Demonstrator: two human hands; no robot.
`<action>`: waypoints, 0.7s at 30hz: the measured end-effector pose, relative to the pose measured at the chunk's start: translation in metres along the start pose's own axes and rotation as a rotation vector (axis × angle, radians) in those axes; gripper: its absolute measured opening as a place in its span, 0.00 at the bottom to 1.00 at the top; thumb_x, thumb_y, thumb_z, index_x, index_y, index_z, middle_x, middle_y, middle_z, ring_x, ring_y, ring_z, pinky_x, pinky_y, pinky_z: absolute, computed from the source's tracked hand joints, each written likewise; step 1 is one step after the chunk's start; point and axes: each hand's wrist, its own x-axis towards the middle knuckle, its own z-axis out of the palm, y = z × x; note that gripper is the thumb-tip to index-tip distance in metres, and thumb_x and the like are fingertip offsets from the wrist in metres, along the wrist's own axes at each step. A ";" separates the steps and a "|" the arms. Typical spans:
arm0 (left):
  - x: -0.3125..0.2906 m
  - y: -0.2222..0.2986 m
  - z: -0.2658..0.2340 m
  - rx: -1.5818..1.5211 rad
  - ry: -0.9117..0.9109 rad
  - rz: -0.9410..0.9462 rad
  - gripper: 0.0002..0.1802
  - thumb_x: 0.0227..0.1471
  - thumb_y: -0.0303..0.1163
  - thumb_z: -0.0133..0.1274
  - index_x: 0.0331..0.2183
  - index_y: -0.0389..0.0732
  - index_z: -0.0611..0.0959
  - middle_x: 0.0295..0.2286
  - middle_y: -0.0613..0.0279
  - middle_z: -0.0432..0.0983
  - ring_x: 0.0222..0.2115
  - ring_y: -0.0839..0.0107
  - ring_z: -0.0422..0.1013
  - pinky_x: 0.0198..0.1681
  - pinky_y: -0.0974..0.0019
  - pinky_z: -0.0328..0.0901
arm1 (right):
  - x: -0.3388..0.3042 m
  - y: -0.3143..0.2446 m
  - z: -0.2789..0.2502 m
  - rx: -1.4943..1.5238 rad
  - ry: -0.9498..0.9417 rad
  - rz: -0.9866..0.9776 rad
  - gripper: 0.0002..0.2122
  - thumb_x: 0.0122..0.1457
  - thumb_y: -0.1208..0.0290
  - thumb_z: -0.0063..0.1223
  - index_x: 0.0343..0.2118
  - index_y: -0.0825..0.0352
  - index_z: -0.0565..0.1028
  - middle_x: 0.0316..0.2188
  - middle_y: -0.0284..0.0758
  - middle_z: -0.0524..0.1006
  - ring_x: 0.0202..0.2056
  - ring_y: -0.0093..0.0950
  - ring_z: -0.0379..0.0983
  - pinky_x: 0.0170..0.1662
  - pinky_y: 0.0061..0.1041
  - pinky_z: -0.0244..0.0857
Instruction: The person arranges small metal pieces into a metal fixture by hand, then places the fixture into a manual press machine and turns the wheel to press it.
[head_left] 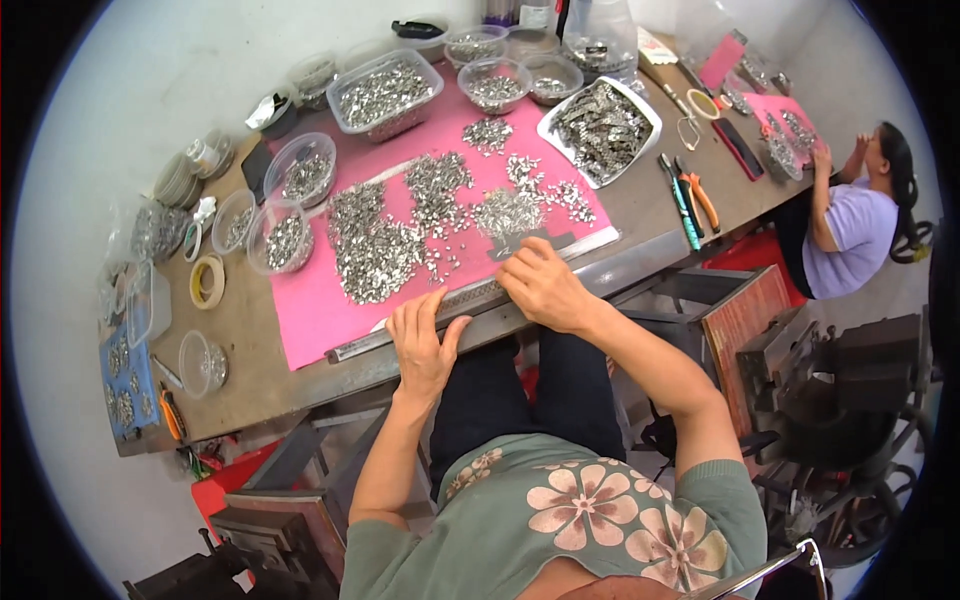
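Observation:
Along the bench's front edge runs a long metal rail (pixel 362 345), with a narrow patterned metal strip (pixel 472 297) lying in it between my hands. The fingers of my left hand (pixel 426 345) rest stretched on the rail at the strip's left end, thumb apart. My right hand (pixel 545 287) has its fingers bent and pressed together at the strip's right end; what sits under the fingertips is hidden. Just beyond lie piles of small silver metal pieces (pixel 380 250) and a heap of thin pale pins (pixel 507 213) on a pink sheet (pixel 305 322).
Plastic tubs of metal parts (pixel 385 92) line the back. A white tray (pixel 655 128) holds linked metal strips. Pliers (pixel 700 195), a phone (pixel 738 150) and a tape roll (pixel 207 282) lie on the bench (pixel 265 395). Another person (pixel 850 215) sits at the far right.

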 end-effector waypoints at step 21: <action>0.001 0.000 0.001 0.039 0.017 0.008 0.28 0.44 0.36 0.71 0.47 0.41 0.81 0.40 0.59 0.76 0.42 0.59 0.70 0.49 0.56 0.59 | -0.008 0.101 -0.002 -0.023 0.087 0.540 0.05 0.55 0.73 0.62 0.35 0.62 0.82 0.33 0.33 0.73 0.40 0.35 0.69 0.46 0.36 0.61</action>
